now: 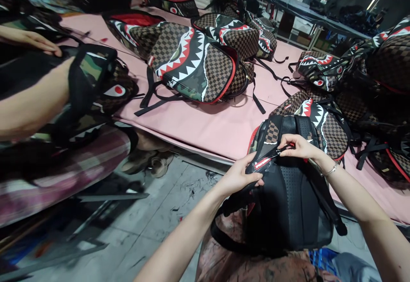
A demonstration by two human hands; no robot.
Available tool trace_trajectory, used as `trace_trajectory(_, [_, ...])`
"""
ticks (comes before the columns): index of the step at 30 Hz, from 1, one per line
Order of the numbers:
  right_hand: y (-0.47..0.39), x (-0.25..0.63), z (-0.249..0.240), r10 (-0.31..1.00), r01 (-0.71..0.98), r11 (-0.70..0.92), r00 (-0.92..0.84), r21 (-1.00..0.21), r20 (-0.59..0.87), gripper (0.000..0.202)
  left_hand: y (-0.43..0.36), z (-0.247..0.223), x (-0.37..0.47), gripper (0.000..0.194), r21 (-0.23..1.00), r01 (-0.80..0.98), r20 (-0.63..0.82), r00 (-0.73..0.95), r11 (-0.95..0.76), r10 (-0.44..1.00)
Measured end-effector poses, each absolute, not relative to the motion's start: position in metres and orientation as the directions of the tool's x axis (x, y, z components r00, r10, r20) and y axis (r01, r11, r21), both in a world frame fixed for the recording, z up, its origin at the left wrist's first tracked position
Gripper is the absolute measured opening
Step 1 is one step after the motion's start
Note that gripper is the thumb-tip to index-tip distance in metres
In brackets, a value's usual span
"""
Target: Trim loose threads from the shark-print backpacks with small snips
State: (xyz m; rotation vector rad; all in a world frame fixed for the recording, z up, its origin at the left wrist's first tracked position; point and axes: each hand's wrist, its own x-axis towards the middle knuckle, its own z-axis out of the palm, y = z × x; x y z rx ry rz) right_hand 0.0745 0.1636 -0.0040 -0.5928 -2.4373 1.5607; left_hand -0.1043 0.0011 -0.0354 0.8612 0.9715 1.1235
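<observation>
A black-backed backpack (288, 205) leans against the pink table edge over my lap, its padded back facing me. My left hand (240, 173) is closed on a red-and-white label tag (262, 163) in clear plastic, by the left shoulder strap. With fingers pinched, my right hand (297, 146) holds a thin black cord (282, 150) running to the tag. Just behind lies another backpack (315, 115) with a checkered pattern and shark teeth. The cord's far end is hidden by my fingers.
Several shark-mouth backpacks (188, 62) lie on the pink table (205, 121), with more piled at right (387, 60). At left, a co-worker's arm (35, 98) reaches through a strap of another backpack (112, 81). Thread scraps litter the grey floor (166, 213).
</observation>
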Motion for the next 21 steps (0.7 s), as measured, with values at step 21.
trace_trajectory(21, [0.141,0.063,0.007,0.331,0.167,0.504,-0.944,-0.847,0.011,0.022,0.004,-0.024,-0.091,0.064,0.954,-0.227,-0.183,0.085,0.198,0.979])
